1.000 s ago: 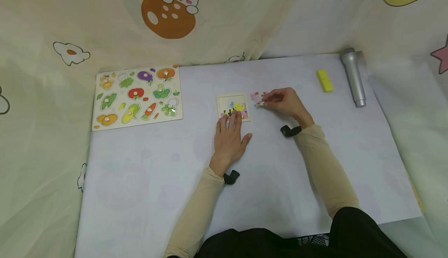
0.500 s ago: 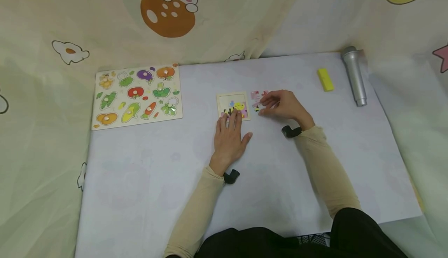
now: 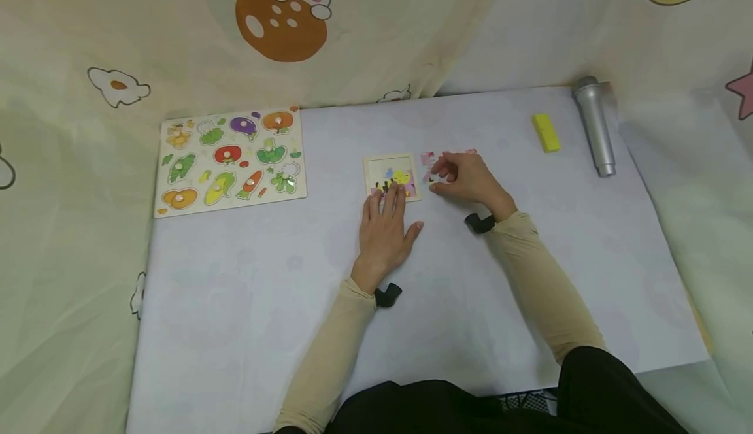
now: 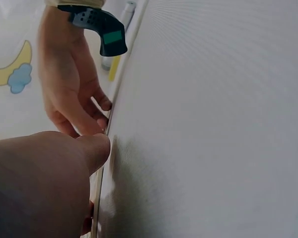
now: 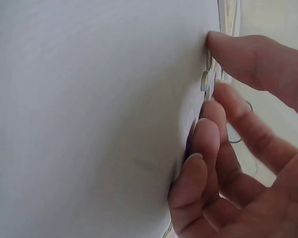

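Observation:
A small square puzzle board (image 3: 370, 169) with a light wooden rim lies mid-table, a yellow figure showing in its lower part. My left hand (image 3: 384, 241) rests on its near edge with straight fingers, thumb spread to the right. Just right of the board lie pink jigsaw pieces (image 3: 427, 158), partly covered by my right hand (image 3: 470, 179). Its thumb and index finger are bent around a puzzle piece (image 5: 206, 81) low at the tabletop; the other fingers curl beside it. In the left wrist view, the left thumb (image 4: 97, 148) lies at the board's edge.
A vegetable peg puzzle (image 3: 232, 163) occupies the back left of the white table (image 3: 247, 316). At the back right lie a yellow block (image 3: 546, 133) and a silver microphone (image 3: 595, 130). A patterned cloth (image 3: 388, 29) rises behind the table's far edge.
The right hand has lowered a tilted puzzle piece to the table, loosened its fingers, then moved slightly left with them around a piece. More pink shows behind it. The left hand stays put.

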### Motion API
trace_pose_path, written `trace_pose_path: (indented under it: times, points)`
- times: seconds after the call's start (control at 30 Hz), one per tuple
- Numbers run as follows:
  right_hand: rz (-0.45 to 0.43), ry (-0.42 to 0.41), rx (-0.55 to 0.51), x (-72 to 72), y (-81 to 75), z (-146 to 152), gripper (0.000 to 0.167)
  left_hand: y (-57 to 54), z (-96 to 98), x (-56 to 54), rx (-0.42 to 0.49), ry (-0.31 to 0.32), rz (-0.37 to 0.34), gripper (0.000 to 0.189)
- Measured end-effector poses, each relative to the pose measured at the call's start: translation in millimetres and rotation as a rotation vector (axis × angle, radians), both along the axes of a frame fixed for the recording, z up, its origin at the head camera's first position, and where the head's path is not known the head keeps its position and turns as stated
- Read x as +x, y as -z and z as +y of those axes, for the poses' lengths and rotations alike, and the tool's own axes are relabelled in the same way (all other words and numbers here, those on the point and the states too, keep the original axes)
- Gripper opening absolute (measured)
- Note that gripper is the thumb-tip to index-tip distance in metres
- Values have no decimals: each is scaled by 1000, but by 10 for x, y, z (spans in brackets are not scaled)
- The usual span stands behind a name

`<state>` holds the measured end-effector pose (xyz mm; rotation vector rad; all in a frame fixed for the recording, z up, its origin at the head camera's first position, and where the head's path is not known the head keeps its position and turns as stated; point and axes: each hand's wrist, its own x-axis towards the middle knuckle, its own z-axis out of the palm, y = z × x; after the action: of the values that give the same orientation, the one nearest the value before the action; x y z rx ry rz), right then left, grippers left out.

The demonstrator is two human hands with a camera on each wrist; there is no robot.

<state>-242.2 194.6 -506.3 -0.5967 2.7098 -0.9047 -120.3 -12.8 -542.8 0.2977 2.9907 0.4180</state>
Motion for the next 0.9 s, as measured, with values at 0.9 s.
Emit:
trace_pose_path:
  times: [0.9]
  points:
    - [-41, 32, -63, -50, 79, 210, 27, -10, 6, 0, -7, -4, -2, 85]
